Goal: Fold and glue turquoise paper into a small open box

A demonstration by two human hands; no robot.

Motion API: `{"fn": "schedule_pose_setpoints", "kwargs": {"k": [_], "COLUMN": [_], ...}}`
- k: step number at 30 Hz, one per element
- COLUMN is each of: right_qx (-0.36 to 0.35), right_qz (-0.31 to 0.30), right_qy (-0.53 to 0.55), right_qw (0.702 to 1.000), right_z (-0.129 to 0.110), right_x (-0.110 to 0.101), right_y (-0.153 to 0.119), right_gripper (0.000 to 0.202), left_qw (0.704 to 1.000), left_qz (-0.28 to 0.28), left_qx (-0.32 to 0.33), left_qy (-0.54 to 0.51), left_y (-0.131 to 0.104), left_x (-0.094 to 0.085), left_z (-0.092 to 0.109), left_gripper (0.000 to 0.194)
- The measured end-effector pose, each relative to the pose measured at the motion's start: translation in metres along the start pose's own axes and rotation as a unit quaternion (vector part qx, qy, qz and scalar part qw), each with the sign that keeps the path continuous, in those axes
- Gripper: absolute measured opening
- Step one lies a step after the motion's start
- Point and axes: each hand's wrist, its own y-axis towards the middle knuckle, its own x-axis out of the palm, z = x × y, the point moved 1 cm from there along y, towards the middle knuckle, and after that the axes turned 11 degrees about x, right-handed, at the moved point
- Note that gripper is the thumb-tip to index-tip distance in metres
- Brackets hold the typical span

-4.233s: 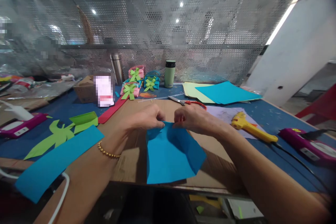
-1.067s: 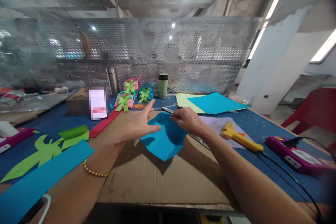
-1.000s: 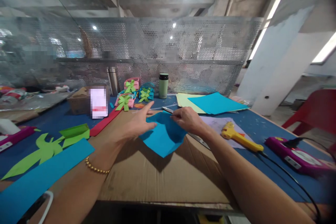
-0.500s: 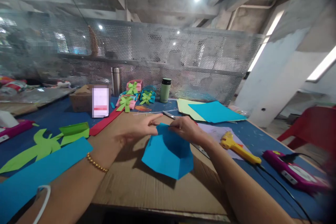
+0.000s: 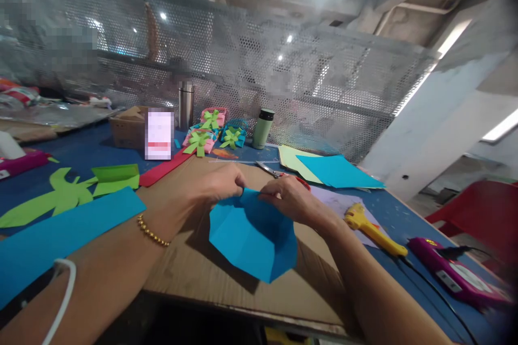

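A creased blue paper piece [image 5: 251,237], folded into a shallow bowl-like shape, stands over the brown cardboard [image 5: 182,280]. At its far edge, on the left, my left hand [image 5: 226,180] has its fingers closed on the paper. My right hand [image 5: 285,194] pinches the same far edge a little to the right. Both sets of fingertips are partly hidden behind the hands. Red-handled scissors [image 5: 279,173] lie just beyond my right hand.
A yellow glue gun [image 5: 374,232] rests on lilac paper at the right, near a purple power strip [image 5: 457,275]. Blue sheets [image 5: 343,170] lie behind. Green cutouts [image 5: 67,191] and a blue strip [image 5: 68,232] are left. Beyond stand a green bottle [image 5: 264,129] and small baskets [image 5: 232,135].
The view has tilted. My left hand has closed its fingers on the paper's far edge, where they were more outstretched before. The blue paper has spread wider to the left.
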Motion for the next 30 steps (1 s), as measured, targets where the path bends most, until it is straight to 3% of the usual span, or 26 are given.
{"fn": "schedule_pose_setpoints", "kwargs": {"k": [7, 13, 20, 30], "right_qx": [0.018, 0.021, 0.038, 0.053], "right_qz": [-0.018, -0.037, -0.049, -0.086], "right_qy": [0.009, 0.044, 0.143, 0.209], "right_qw": [1.000, 0.998, 0.988, 0.973], "right_z": [-0.003, -0.007, 0.000, 0.000], "right_x": [0.000, 0.000, 0.007, 0.015], "right_y": [-0.001, -0.002, 0.003, 0.006], "right_gripper": [0.025, 0.024, 0.053, 0.051], "left_qw": [0.995, 0.996, 0.991, 0.989], "left_qz": [0.004, -0.006, -0.001, -0.014], "left_qx": [-0.023, -0.023, -0.022, -0.025], "left_qy": [0.101, 0.086, 0.133, 0.144], "left_y": [-0.004, -0.005, -0.009, -0.007], "left_x": [-0.005, -0.004, -0.005, -0.006], "left_z": [0.012, 0.010, 0.017, 0.013], "left_gripper": [0.014, 0.008, 0.012, 0.011]}}
